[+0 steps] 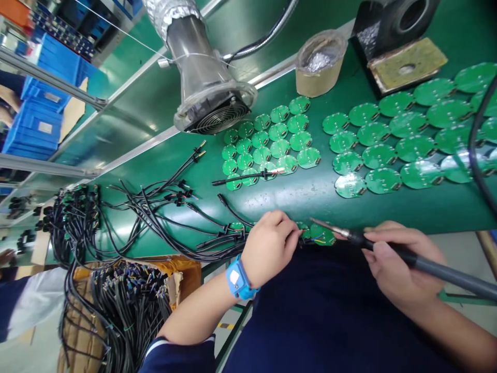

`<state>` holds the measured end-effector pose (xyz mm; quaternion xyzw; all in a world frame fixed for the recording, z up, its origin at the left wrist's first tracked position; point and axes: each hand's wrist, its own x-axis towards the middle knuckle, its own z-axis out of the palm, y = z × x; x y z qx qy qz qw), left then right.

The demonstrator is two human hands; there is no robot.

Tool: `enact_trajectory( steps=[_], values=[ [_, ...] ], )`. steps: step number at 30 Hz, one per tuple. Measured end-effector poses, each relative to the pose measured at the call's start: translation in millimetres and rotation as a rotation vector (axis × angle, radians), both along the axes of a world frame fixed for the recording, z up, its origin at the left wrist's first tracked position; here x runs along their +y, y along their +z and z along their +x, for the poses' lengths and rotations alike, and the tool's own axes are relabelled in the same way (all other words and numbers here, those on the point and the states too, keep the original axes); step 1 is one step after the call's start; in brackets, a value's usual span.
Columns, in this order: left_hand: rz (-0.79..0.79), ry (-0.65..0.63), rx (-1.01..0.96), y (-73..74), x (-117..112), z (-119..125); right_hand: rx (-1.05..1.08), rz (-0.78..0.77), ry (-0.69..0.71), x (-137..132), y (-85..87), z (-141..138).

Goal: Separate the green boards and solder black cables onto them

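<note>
My left hand [269, 246], with a blue wrist strap [238, 278], is curled at the near edge of the green bench, its fingertips pinched on a small round green circuit board [321, 235] with thin coloured wires. My right hand [402, 264] grips the dark handle of a soldering iron [388, 249]. The iron's metal tip rests on that board from the right. Both hands sit just above my dark blue apron.
Two groups of round green boards [272, 142] [404, 137] lie on the green bench [303, 197]. Black cables [171, 207] spread to the left, and more fill a cardboard box [124, 305]. A fume extractor fan [212, 103], a solder tub [320, 62] and an iron stand [399, 52] sit behind.
</note>
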<state>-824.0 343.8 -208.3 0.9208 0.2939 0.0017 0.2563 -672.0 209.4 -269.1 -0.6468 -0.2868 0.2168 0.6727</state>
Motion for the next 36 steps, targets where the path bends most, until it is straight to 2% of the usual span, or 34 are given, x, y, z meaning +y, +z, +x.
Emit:
enact_trajectory(
  steps=[3,8,18,31,36],
  values=[
    [-0.045,0.015,-0.001,-7.0,5.7,2.2,0.013,0.065,0.066,0.9,-2.1,8.6],
    [-0.072,0.043,-0.048,-5.1,8.7,2.2,0.06,0.063,0.162,3.6,0.0,12.5],
    [-0.051,0.052,-0.087,-8.4,6.3,1.5,0.007,0.065,0.237,3.8,2.6,11.3],
    [-0.052,0.044,-0.082,-9.4,8.6,2.0,0.016,0.037,0.203,3.5,3.0,10.9],
    [-0.076,0.045,-0.085,-10.4,9.7,1.7,0.071,0.064,0.08,5.2,5.2,9.7]
  ],
)
